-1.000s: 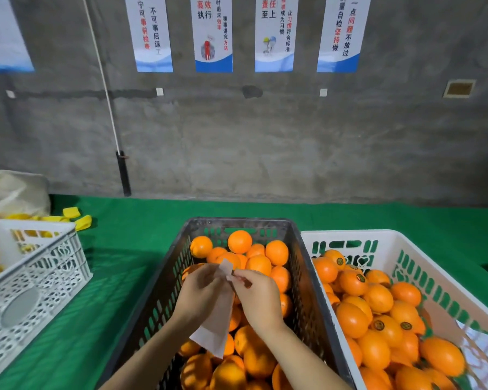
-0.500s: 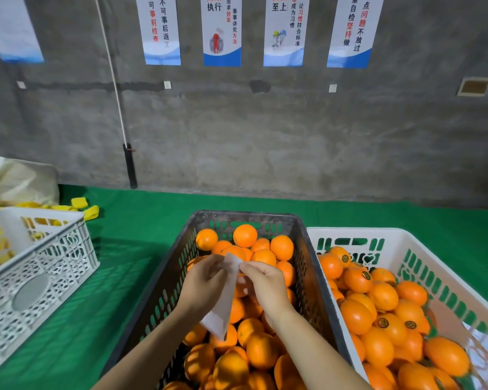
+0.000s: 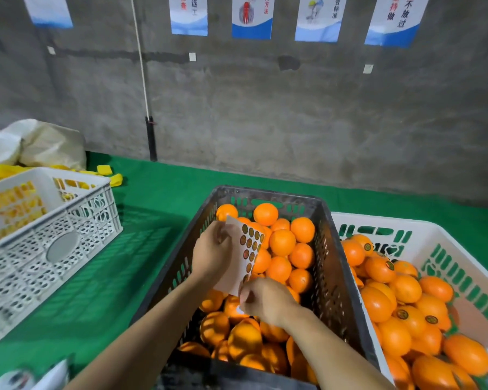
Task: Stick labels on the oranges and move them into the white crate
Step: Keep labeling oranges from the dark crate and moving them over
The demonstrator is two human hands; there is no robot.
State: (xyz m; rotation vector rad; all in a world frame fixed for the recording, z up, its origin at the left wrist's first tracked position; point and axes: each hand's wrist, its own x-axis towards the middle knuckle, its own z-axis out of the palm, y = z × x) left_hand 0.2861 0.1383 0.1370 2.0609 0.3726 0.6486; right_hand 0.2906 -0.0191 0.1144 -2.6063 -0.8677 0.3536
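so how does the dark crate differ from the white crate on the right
The dark crate is grey-black; the white crate is white with green showing through its slots. The dark crate's oranges show no stickers; several of the white crate's oranges carry round labels. Both are slotted plastic crates heaped with oranges on green cloth.

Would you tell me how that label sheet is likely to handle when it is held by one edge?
Probably floppy: the label sheet curves while the left hand holds its edge. Likely very light, being thin paper. It may flap or fold unless the right hand steadies its lower end.
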